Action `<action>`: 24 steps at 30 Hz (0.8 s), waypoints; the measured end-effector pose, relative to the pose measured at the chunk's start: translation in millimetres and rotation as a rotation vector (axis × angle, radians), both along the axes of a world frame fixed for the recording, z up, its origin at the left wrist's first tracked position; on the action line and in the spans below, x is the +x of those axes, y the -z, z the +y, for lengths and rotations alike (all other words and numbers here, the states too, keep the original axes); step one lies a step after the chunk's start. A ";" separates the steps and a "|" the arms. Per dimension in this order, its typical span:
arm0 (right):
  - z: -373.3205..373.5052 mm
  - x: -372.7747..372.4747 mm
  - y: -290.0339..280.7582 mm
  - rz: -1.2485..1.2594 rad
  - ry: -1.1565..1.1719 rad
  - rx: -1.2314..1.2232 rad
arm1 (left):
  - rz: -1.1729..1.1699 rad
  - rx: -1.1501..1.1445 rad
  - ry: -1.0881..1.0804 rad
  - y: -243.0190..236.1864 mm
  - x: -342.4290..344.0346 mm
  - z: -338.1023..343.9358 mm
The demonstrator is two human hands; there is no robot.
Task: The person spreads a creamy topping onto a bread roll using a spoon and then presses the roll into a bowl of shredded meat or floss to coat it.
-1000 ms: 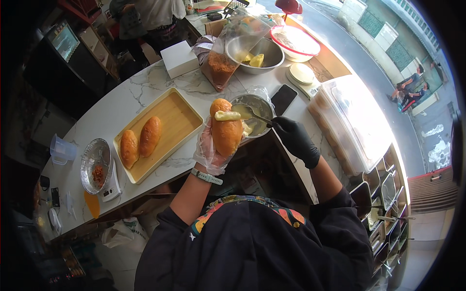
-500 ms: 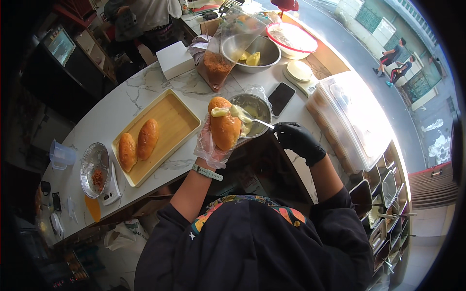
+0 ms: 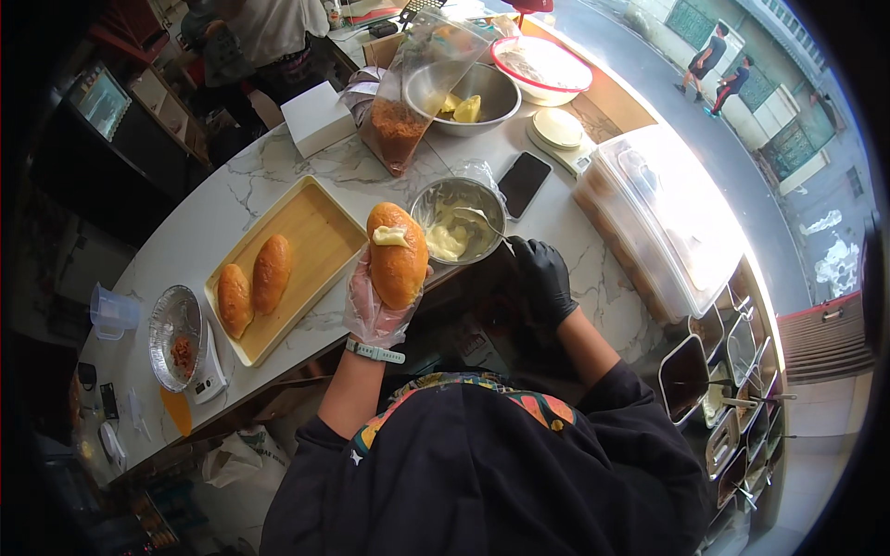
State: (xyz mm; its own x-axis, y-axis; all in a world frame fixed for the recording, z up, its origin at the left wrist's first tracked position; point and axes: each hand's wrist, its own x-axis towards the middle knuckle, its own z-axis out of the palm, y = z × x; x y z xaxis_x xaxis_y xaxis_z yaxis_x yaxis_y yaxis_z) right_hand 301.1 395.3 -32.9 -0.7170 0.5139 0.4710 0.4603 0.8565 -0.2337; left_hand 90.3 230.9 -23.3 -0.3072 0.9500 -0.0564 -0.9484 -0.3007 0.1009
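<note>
My left hand (image 3: 371, 306), in a clear plastic glove, holds an oval golden bun (image 3: 399, 264) with a pale cream smear (image 3: 389, 235) across its upper part. My right hand (image 3: 542, 287), in a black glove, grips a metal spoon (image 3: 498, 229), whose head is in the pale cream (image 3: 450, 243) inside a steel bowl (image 3: 488, 248), just right of the bun. A pale wooden tray (image 3: 315, 222) to the left carries two more buns (image 3: 272, 273). A foil pan (image 3: 165, 329) with brown shreds sits on a scale (image 3: 211, 378) farther left.
Behind are a bag of orange-brown shreds (image 3: 397, 130), a bowl with yellow chunks (image 3: 505, 97), a white box (image 3: 315, 119) and a phone (image 3: 525, 181). A large lidded container (image 3: 654, 232) and metal bins (image 3: 714, 398) line the right. A co-worker (image 3: 269, 37) stands behind; two people walk outside.
The spoon has moved from the bun down into the cream bowl, leaving cream on the bun. My left hand has shifted slightly left with the bun, and my right hand has moved slightly left.
</note>
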 end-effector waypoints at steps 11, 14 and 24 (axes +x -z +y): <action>0.5 -12.9 -9.5 0.345 0.052 -0.819 | -0.089 0.055 0.077 -2.5 11.6 -4.1; -2.4 -11.9 -8.7 0.382 0.023 -0.557 | -0.161 0.054 0.131 -10.1 14.9 -2.2; -3.6 -11.9 2.9 -0.013 0.026 0.111 | -0.098 0.027 0.088 -8.4 11.1 -3.3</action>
